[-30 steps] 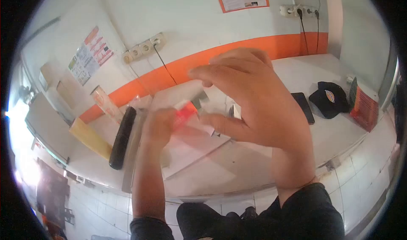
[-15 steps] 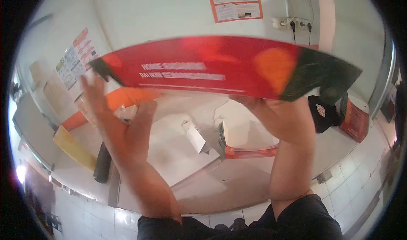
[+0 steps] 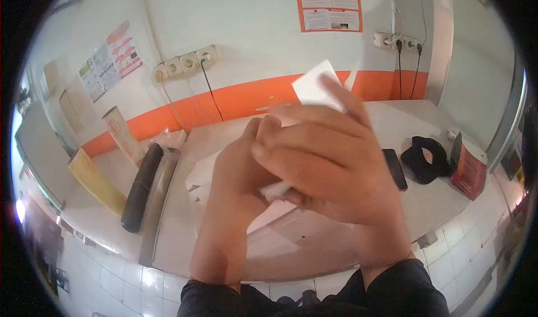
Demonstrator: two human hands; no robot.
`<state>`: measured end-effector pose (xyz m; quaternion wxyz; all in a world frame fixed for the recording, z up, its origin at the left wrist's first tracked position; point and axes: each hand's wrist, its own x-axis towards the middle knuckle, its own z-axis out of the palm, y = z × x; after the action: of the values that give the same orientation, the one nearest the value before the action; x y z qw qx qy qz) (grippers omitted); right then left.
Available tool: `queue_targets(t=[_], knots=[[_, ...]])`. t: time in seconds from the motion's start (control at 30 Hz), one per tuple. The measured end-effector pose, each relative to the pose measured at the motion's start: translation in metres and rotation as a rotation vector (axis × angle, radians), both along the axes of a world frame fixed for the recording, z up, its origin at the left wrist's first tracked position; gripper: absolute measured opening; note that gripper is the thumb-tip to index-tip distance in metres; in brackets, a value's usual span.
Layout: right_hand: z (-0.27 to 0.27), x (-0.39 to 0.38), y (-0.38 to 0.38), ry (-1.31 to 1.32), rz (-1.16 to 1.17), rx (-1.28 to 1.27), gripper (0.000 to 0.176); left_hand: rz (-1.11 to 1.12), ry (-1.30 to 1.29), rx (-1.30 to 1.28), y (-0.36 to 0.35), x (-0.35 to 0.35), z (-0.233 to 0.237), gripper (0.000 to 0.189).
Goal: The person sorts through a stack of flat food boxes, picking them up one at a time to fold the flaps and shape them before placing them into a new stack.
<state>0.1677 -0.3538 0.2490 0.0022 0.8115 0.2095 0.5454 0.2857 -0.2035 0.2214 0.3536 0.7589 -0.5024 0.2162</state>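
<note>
My left hand [image 3: 238, 177] and my right hand [image 3: 325, 160] are raised close together in front of the camera, both closed on a white folded card piece [image 3: 314, 87]. Its upper corner sticks up above my right fingers, and a lower edge shows between the palms. Most of the piece is hidden by my hands. Beneath them lies a white sheet [image 3: 196, 174] on the counter [image 3: 314, 244].
A black roll [image 3: 141, 185] and a yellow flat pack [image 3: 95, 182] lie at the left. A black phone [image 3: 395, 168], a black cap [image 3: 424, 159] and a red box [image 3: 468, 174] sit at the right. Wall sockets [image 3: 185, 63] and posters hang behind.
The large red printed sheet held up half a second ago is gone from view. My hands have come together on a white piece, and the view has shifted slightly.
</note>
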Motion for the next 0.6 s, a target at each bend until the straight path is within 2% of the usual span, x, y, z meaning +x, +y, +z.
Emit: queue_targets(t=[0.1,0.23,0.27,0.37,0.47,0.57,0.6], knots=[[-0.012,0.017,-0.017,0.018,0.04,-0.001,0.035,-0.039,0.131,0.021,0.002,0.005,0.003,0.036],[-0.009,0.018,-0.036,-0.141,0.138,0.248,0.037,-0.263,0.512,-0.03,0.008,0.061,-0.001,0.038],[-0.008,0.018,-0.035,-0.147,0.13,0.276,0.037,-0.197,0.531,-0.062,0.012,0.06,0.006,0.034],[-0.011,0.02,-0.028,-0.157,0.034,0.276,0.037,-0.421,0.682,-0.394,0.004,0.051,0.003,0.025],[-0.015,0.029,-0.021,-0.211,-0.073,0.221,0.039,-0.474,0.666,-0.514,0.003,0.037,0.006,0.019],[-0.011,0.03,-0.016,-0.113,-0.194,0.047,0.04,-0.316,0.316,-0.51,0.005,0.02,0.011,0.017],[-0.014,0.027,-0.012,0.062,-0.23,0.114,0.049,-0.279,0.187,-0.511,0.006,0.019,0.012,0.016]])
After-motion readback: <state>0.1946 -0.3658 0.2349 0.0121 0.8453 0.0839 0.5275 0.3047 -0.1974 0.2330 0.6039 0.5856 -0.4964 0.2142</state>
